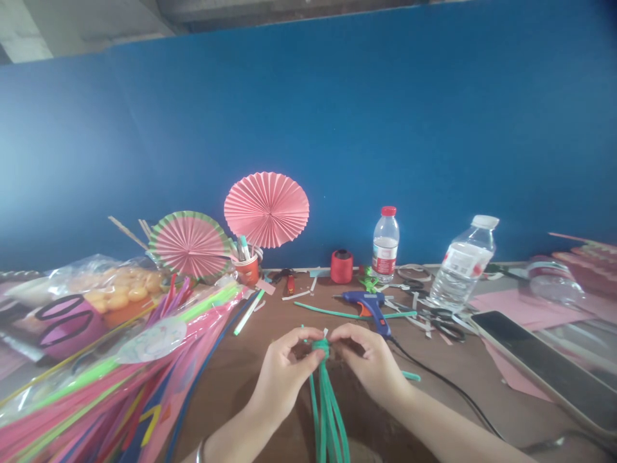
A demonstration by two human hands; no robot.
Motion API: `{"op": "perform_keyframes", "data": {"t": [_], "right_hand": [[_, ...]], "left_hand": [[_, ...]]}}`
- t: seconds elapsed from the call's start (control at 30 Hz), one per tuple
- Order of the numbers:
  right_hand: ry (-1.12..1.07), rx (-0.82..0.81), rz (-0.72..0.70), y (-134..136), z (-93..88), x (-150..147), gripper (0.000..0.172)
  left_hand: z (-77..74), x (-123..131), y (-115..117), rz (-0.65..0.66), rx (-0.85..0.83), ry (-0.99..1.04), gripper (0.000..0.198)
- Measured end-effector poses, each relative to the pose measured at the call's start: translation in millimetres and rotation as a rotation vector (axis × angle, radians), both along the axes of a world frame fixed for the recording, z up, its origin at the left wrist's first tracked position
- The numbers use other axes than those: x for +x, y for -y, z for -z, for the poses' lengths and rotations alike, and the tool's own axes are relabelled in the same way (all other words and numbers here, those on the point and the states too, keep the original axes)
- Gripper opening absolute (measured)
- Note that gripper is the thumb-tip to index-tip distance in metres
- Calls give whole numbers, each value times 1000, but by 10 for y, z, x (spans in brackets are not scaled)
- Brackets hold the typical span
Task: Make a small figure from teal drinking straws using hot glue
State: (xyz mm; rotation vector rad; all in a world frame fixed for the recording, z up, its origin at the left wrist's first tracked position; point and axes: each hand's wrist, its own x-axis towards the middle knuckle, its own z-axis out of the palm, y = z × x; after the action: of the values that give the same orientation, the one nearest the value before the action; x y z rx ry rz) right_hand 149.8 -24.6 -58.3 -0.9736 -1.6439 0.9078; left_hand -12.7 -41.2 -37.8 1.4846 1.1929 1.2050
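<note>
A bundle of green pipe cleaners point(329, 411) hangs down in front of me, wrapped into a knob near its top. My left hand point(284, 373) pinches that wrapped part between thumb and fingers. On the other side, the fingers of my right hand point(373, 363) are pressed together at the knob's right edge, apparently on a pipe cleaner end. A small white tip pokes out above the knob. Just beyond my hands lies a blue glue gun point(369, 302), with a loose green pipe cleaner point(328, 310) passing beside it.
Bagged colourful pipe cleaners point(159, 366) cover the left side. Pink paper fans point(267, 209) stand behind a cup of pens point(247, 270). Towards the back are a red spool point(342, 267) and water bottles point(385, 251). Scissors point(446, 323) and a phone point(544, 366) lie right.
</note>
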Motion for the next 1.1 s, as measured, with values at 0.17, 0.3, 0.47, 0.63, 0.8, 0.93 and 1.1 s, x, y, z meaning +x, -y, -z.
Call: {"op": "perform_keyframes", "data": {"t": [0.17,0.3,0.47,0.63,0.8,0.93,1.1], "right_hand": [[-7,65,2,-21,16,14,10],[-17,132,4,-30,31,17,9],[-21,247,-23,-12,14,18,15],[-20,346,-19,45,-53,23,19],[-28,430,-20,102,-165,21,23],[-42,534,-6,137,-241,30,24],[-55,637,-15,193,-330,42,26]], "left_hand": [[24,-7,9,31,-54,87,18],[70,-23,-9,37,-60,132,17],[91,-40,-19,96,-67,223,16],[59,-44,-2,136,-94,301,14],[-59,-35,32,141,6,294,12],[-156,-67,81,154,170,180,16],[-257,-170,154,231,455,-61,37]]}}
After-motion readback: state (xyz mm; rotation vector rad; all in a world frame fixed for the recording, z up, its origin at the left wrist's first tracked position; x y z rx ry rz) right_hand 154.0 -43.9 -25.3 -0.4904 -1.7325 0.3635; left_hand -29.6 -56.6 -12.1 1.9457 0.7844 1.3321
